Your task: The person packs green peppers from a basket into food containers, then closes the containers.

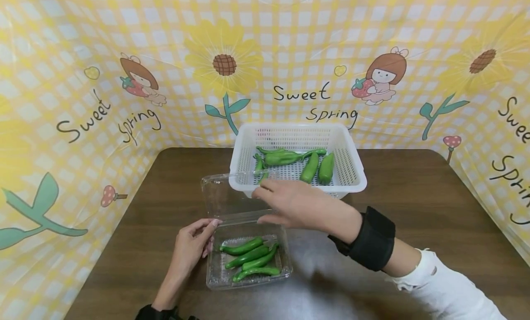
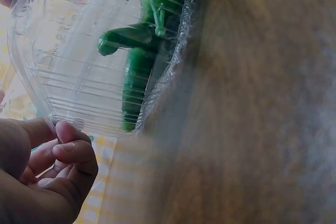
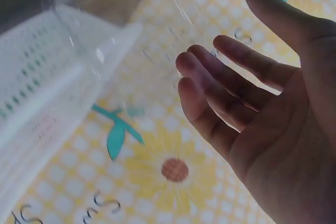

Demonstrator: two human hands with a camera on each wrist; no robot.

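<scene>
A clear plastic clamshell box (image 1: 248,286) stands on the table with its transparent lid (image 1: 225,196) raised at the back. Several green peppers (image 1: 247,257) lie side by side inside it. My left hand (image 1: 189,246) pinches the box's rim at the back left corner between thumb and fingers, which the left wrist view shows from the side. Above the hinge and the lid's right part hovers my right hand (image 1: 296,205). In the right wrist view its fingers (image 3: 210,82) are spread and loosely bent, holding nothing, with the clear lid beside the fingertips.
A white perforated basket (image 1: 357,182) sits behind the box, with more green peppers (image 1: 281,158) in it. The lid overlaps the basket's front left corner in the head view. A brown wooden table (image 1: 414,196) meets a yellow checked cloth (image 1: 273,53) at the back and sides.
</scene>
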